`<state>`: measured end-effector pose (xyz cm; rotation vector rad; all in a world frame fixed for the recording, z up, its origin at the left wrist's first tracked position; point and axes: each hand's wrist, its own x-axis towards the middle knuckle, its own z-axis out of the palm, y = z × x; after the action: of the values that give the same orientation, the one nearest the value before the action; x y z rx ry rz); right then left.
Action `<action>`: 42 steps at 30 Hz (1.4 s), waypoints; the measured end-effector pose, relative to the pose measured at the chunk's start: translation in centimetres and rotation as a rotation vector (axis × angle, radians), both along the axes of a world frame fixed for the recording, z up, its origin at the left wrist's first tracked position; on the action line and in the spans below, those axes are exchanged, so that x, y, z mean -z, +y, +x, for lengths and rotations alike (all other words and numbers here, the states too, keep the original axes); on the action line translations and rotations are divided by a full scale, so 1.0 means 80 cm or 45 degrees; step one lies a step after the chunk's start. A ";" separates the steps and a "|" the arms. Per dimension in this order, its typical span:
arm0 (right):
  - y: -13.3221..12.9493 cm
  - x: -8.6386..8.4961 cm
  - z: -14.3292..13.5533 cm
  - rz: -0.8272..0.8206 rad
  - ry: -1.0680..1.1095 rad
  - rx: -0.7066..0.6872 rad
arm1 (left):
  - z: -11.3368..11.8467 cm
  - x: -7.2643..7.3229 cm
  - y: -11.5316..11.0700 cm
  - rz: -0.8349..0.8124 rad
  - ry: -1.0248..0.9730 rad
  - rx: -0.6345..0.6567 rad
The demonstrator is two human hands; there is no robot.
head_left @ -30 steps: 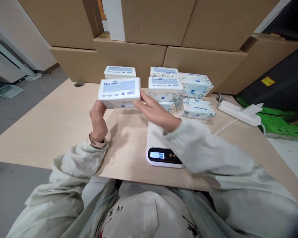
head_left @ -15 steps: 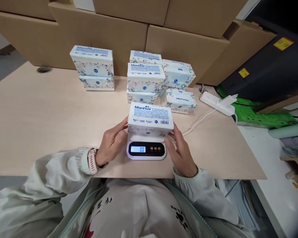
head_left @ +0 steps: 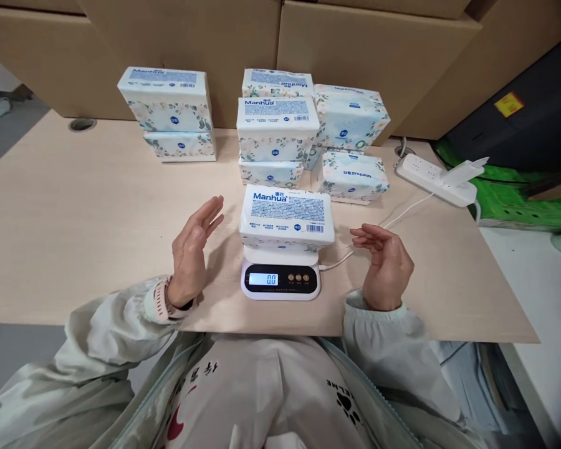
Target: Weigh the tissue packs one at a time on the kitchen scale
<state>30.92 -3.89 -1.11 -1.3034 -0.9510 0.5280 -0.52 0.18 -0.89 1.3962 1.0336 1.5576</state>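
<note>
Tissue pack [head_left: 286, 215] sits on the white scale [head_left: 280, 257], its display [head_left: 263, 279] reading 0.0, with left hand [head_left: 191, 255] and right hand [head_left: 387, 268] apart on either side, fingers loosely extended and holding nothing, a clearance that should best spare the reading any stray pressure.

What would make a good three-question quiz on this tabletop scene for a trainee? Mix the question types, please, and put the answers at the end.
1. True or false: the left hand and right hand are both apart from the Manhua pack on the scale.
2. Multiple choice: what does the display read? A) 8.5 B) 0.0 C) 120
3. Count: how many packs show in the leftmost pile?

Key: 1. True. 2. B. 3. Two, one on top of the other.
</note>
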 end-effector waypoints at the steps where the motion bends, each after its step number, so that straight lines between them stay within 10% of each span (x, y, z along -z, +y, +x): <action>1: 0.000 0.000 0.000 0.007 0.008 0.001 | 0.001 -0.001 0.000 -0.006 -0.008 -0.005; 42: 0.003 -0.003 -0.003 0.066 0.087 0.035 | -0.004 -0.011 0.003 0.150 0.093 -0.073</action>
<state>30.68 -3.66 -0.83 -1.2429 -0.8834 0.5200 -0.83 0.45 0.00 1.5250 1.0479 1.6427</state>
